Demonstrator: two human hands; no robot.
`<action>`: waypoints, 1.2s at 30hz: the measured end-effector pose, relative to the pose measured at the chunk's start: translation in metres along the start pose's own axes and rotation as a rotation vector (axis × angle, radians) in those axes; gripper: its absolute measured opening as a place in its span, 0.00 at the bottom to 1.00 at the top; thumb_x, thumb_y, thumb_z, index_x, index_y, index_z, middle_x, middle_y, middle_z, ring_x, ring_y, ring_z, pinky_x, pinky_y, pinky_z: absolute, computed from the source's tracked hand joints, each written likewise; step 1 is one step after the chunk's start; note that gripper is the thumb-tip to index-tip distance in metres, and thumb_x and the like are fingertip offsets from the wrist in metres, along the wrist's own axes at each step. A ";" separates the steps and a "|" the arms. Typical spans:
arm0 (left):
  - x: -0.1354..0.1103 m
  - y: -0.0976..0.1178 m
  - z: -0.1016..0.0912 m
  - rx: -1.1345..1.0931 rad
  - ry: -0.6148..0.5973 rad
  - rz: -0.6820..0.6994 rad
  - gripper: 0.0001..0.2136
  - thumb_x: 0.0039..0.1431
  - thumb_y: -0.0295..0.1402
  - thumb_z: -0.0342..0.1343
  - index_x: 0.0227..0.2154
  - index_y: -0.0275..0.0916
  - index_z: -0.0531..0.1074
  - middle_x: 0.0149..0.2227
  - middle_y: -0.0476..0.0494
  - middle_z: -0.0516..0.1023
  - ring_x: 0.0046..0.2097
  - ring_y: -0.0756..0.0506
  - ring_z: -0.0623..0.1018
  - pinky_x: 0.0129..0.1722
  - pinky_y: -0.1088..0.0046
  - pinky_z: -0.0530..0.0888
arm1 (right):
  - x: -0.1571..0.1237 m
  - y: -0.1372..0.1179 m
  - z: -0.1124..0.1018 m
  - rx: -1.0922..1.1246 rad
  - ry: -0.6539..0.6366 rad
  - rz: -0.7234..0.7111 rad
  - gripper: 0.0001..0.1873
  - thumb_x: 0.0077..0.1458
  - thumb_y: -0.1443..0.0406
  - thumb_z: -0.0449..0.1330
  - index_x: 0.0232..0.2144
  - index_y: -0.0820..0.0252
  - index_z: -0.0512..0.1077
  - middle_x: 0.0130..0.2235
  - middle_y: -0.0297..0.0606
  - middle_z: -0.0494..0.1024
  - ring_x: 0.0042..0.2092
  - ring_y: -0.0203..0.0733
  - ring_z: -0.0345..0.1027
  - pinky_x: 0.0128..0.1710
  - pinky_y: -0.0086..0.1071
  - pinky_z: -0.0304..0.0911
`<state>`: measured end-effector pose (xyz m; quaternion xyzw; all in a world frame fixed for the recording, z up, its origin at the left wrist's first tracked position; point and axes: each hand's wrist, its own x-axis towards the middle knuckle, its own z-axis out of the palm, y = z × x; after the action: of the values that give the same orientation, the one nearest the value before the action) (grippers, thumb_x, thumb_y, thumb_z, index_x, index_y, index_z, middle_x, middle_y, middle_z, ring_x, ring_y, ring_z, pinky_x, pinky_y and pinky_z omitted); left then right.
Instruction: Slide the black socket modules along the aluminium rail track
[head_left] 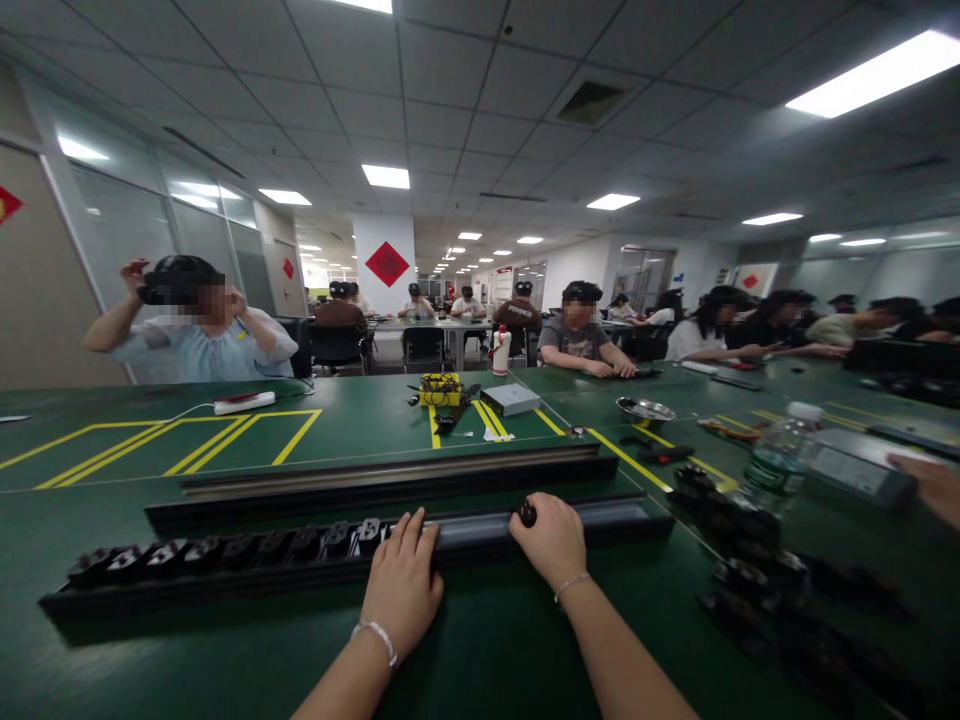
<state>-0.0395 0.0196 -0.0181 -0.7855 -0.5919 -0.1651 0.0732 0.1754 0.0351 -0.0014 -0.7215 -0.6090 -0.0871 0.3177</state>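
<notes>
A long black channel-shaped rail [480, 535] lies across the table in front of me. A row of small black modules [240, 550], some with shiny tops, fills its left part. My left hand [405, 575] rests with outstretched fingers over the rail, beside the right end of that row; whatever lies under the palm is hidden. Further right along the rail, my right hand [553, 540] is closed around a small dark rounded piece [528, 514], mostly covered by the fingers. Behind stands a second long black rail [390, 478], parallel to the first.
At right, blurred, lie a pile of black parts [757, 570], a water bottle [780, 460] and a grey metal box [862, 465]. A metal bowl [645, 410], yellow bundle [441, 389] and grey box [510, 400] stand further back. People sit around; another person's hand [934, 485] reaches in.
</notes>
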 end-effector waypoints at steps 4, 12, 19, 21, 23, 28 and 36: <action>0.000 0.000 0.000 -0.004 -0.007 -0.005 0.25 0.49 0.30 0.46 0.53 0.44 0.60 0.61 0.47 0.55 0.61 0.44 0.53 0.55 0.63 0.55 | 0.000 0.000 0.000 -0.004 -0.009 0.015 0.06 0.45 0.62 0.54 0.26 0.58 0.68 0.29 0.35 0.71 0.37 0.39 0.63 0.38 0.31 0.51; 0.001 0.001 0.000 -0.008 -0.021 -0.017 0.26 0.48 0.28 0.45 0.54 0.44 0.59 0.61 0.48 0.54 0.61 0.45 0.52 0.56 0.63 0.54 | 0.003 0.002 -0.002 0.044 -0.040 0.008 0.07 0.46 0.62 0.54 0.27 0.58 0.69 0.30 0.37 0.72 0.37 0.40 0.64 0.40 0.31 0.53; 0.000 0.002 -0.001 -0.013 -0.045 -0.024 0.27 0.48 0.27 0.44 0.54 0.44 0.59 0.61 0.48 0.53 0.62 0.45 0.52 0.56 0.63 0.54 | 0.000 0.004 -0.003 -0.001 -0.032 0.035 0.08 0.46 0.59 0.53 0.27 0.57 0.67 0.35 0.37 0.73 0.45 0.43 0.62 0.51 0.40 0.45; 0.000 0.002 -0.002 -0.017 -0.045 -0.024 0.27 0.48 0.26 0.44 0.54 0.44 0.59 0.61 0.48 0.53 0.62 0.45 0.52 0.56 0.63 0.53 | -0.001 0.004 -0.004 -0.002 -0.020 0.029 0.08 0.46 0.59 0.53 0.25 0.57 0.66 0.33 0.36 0.73 0.43 0.42 0.62 0.48 0.37 0.48; 0.001 0.002 -0.002 -0.018 -0.049 -0.022 0.27 0.48 0.26 0.44 0.54 0.44 0.59 0.62 0.48 0.53 0.62 0.45 0.51 0.56 0.64 0.53 | -0.001 0.005 -0.004 -0.006 -0.011 0.015 0.08 0.46 0.59 0.54 0.23 0.57 0.65 0.31 0.36 0.72 0.40 0.41 0.63 0.44 0.34 0.50; 0.001 0.002 -0.002 -0.018 -0.062 -0.034 0.27 0.48 0.26 0.44 0.54 0.44 0.59 0.62 0.48 0.53 0.62 0.45 0.52 0.57 0.63 0.53 | -0.001 0.008 -0.003 0.011 -0.009 -0.013 0.07 0.47 0.59 0.54 0.24 0.57 0.65 0.29 0.33 0.71 0.39 0.40 0.63 0.40 0.32 0.51; 0.001 0.002 0.001 -0.022 -0.048 -0.041 0.27 0.47 0.26 0.44 0.54 0.45 0.60 0.62 0.49 0.53 0.62 0.45 0.52 0.57 0.63 0.54 | 0.000 0.006 -0.006 -0.011 -0.040 0.000 0.07 0.47 0.60 0.54 0.25 0.56 0.66 0.30 0.34 0.71 0.38 0.39 0.63 0.37 0.31 0.51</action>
<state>-0.0369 0.0197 -0.0183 -0.7778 -0.6074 -0.1542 0.0469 0.1829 0.0314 0.0010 -0.7250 -0.6146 -0.0760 0.3015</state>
